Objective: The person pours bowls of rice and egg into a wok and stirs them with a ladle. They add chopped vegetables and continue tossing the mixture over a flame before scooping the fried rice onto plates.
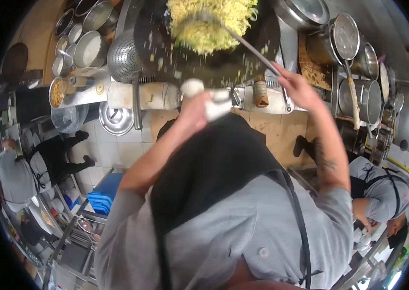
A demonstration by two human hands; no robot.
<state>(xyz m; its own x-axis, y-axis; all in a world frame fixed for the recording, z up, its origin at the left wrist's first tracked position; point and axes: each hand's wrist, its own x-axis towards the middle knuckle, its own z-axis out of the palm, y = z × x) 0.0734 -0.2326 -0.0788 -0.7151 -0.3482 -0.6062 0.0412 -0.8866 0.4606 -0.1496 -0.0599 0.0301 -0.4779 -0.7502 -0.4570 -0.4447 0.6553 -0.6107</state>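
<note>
One wok [204, 53], one heap of noodles [211, 21], one ladle [248, 46]. Left hand [197, 108] raised, fist closed on the wok's cloth-wrapped handle [209, 99]. Right hand [296, 89] up at 1 o'clock, gripping the ladle. Noodles at 12 o'clock, beyond both hands. Two other people at 9 and 4 o'clock.

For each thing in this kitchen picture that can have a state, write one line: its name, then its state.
wok: tilted, holding noodles
noodles: heaped, bits scattered over the wok
left hand: closed on the cloth-wrapped wok handle
right hand: closed on the ladle handle
strainer: empty, resting beside the wok
pot lid: lying flat on the floor
</note>
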